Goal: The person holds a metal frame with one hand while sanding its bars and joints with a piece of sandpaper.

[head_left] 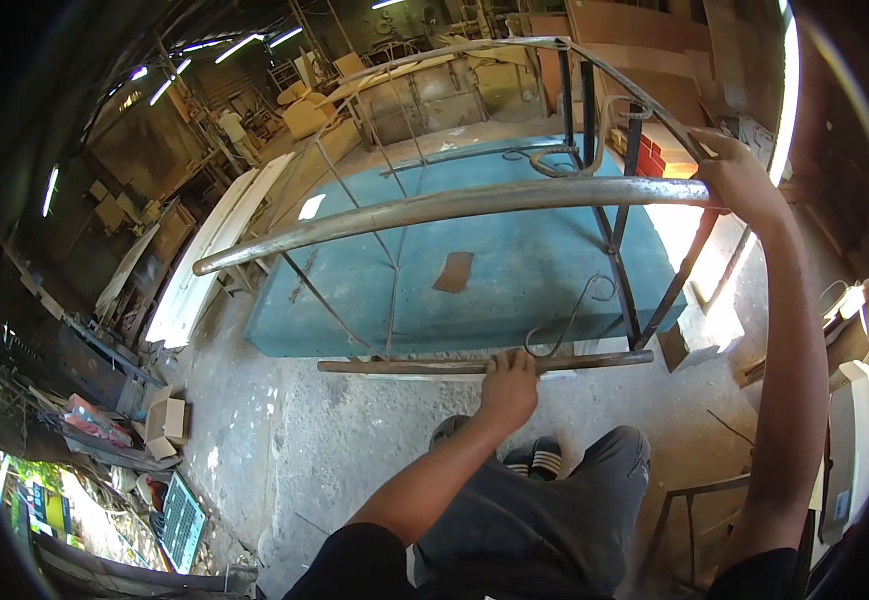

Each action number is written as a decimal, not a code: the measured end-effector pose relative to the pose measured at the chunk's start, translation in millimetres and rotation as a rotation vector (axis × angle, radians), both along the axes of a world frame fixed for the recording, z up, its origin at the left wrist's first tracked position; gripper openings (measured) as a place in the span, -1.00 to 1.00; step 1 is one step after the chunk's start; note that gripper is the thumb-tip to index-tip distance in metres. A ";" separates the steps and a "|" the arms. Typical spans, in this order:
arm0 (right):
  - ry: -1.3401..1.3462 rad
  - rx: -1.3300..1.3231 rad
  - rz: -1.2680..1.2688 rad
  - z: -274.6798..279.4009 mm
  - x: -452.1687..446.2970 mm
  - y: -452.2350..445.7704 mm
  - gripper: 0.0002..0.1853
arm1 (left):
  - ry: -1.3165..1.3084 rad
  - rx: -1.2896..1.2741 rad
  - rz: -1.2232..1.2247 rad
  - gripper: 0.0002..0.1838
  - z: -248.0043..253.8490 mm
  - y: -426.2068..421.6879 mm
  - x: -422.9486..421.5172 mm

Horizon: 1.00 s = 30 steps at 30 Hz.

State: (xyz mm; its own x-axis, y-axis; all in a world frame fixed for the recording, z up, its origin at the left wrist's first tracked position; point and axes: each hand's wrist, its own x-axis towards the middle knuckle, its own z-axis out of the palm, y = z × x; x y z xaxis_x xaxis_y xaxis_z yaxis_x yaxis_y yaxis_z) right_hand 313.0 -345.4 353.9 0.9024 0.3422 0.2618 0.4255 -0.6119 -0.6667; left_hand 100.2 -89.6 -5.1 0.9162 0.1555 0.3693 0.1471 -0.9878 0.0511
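A welded metal frame [455, 204] of round pipes, thin bars and curled scrolls stands before me, over a blue-topped table [355, 270]. My left hand [512, 385] is closed around its lower pipe [415, 368], near the table's front edge. At the upper right, my right hand [740, 180] grips the frame by the end of the thick upper pipe, where a bent bar meets it; its fingertips are partly hidden. A small brown sandpaper-like piece [454, 271] lies on the blue surface, seen between the frame's bars.
White boards [220, 250] lean at the left. An open cardboard box [165, 422] is on the floor at the lower left. Red blocks [655, 155] are beyond the frame at the right. A low metal stand [692, 495] is near my right leg. Wooden pieces fill the back.
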 end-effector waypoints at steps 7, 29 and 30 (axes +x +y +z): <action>-0.353 -0.337 0.107 -6.1 10.2 -3.7 -0.78 | 0.143 -0.139 0.017 -0.70 9.8 5.1 -1.8; -0.720 -0.756 0.089 -9.7 -8.4 -5.2 -0.75 | -0.002 -0.003 0.148 -0.60 -8.7 34.2 -26.8; -0.688 -0.768 0.067 -8.6 -6.2 -3.3 -0.74 | -0.093 0.049 0.275 -0.59 -19.0 40.7 -26.8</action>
